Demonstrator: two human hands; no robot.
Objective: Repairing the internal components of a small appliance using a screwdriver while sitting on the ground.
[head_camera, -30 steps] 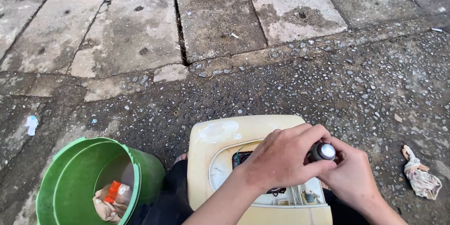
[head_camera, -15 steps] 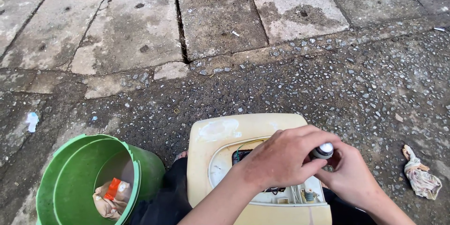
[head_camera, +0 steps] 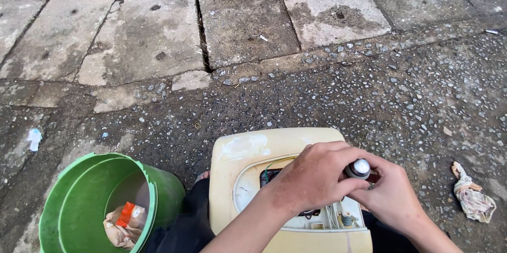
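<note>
Filling the upper half of the frame, cracked paving slabs point(head_camera: 142, 47) give way to a band of dark gravelled ground point(head_camera: 369, 100) that runs across the middle and right. At the lower centre sits a cream plastic casing point(head_camera: 248, 150), its top opened so that we see a white inner tray with wires and small parts — the casing lies just above dark cloth at the bottom edge. At the lower left stands a green bucket point(head_camera: 153, 189), close beside the casing, with crumpled wrappers point(head_camera: 124, 221) in its bottom, one of them orange.

Our left hand point(head_camera: 311, 176) comes in from the bottom centre and lies over the open casing, fingers curled round a small dark cylinder with a silver cap point(head_camera: 360, 167). Our right hand point(head_camera: 391, 195) comes from the lower right, pressed against the left, its fingers closed on the same cylinder from below. The cylinder stands upright between both hands, just above the right part of the tray.

At the right edge, well apart from the hands, lies a crumpled rag point(head_camera: 472, 195). At the left edge a scrap of pale litter point(head_camera: 34, 138) rests on the ground.
</note>
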